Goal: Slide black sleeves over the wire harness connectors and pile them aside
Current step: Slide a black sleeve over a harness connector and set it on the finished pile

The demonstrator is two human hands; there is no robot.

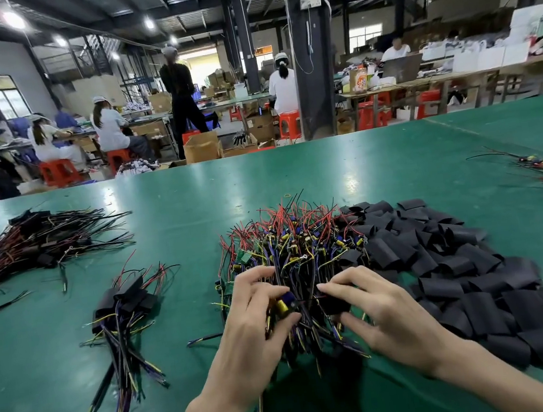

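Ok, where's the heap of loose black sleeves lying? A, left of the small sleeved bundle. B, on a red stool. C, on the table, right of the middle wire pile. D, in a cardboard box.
C: the loose black sleeves spread over the green table just right of the wire pile, next to the right hand.

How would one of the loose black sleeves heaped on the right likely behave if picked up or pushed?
Probably light and floppy: the black sleeves lie flattened and slightly curled, overlapping in a loose heap. Unlikely to roll, since each looks flat rather than round. A push would likely shift several together across the smooth green table.
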